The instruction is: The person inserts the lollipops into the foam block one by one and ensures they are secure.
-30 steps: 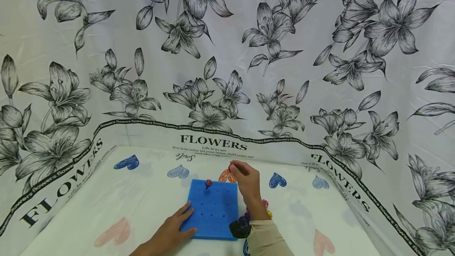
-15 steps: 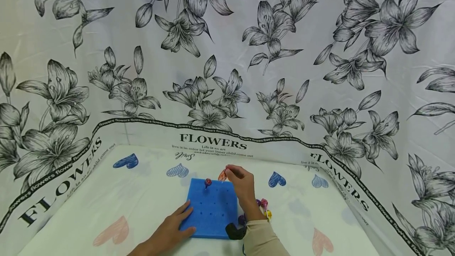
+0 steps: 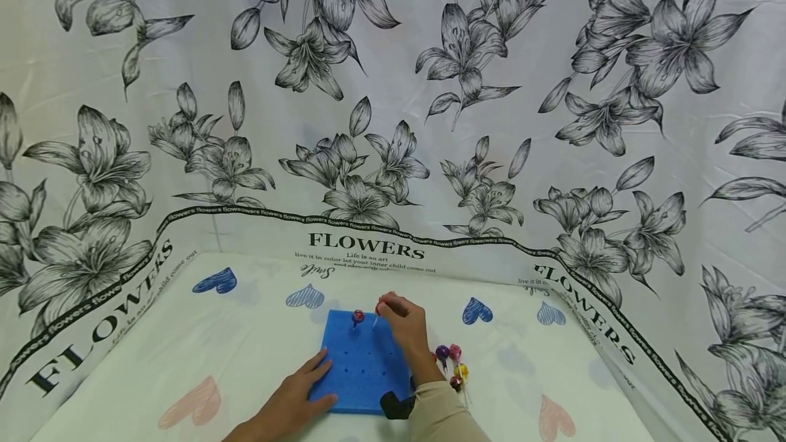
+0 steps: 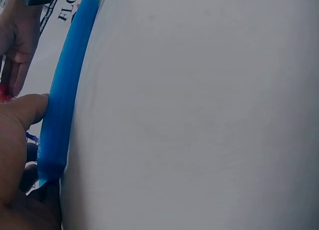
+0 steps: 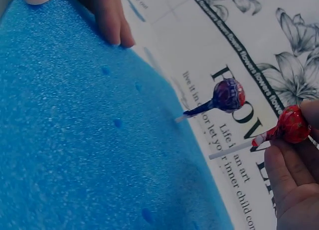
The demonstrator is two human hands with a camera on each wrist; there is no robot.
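My right hand [image 3: 406,325] pinches a red-wrapped lollipop [image 5: 294,125] by its round head above the far part of a blue foam board [image 3: 356,391]. The lollipop's bare white stick [image 5: 228,151] slants toward the board, its tip over the far edge in the right wrist view. A purple-and-red lollipop [image 5: 229,95] stands in the board near its far left corner, stick down. Small holes dot the blue surface. My left hand [image 3: 293,393] rests on the board's left edge, fingers fairly straight, with the thumb [image 4: 32,109] against it in the left wrist view.
Right of the board lie several wrapped lollipops, among them a purple one [image 3: 442,352], a pink one [image 3: 455,352] and a yellow one [image 3: 462,371]. My right forearm partly hides that side. A white heart-print cloth [image 3: 258,333] covers the table, with a flower-print curtain [image 3: 368,155] behind.
The right hand has moved left and slightly nearer with the red lollipop, bringing it beside the standing one. More of the loose lollipops now show. The left hand has stayed on the board.
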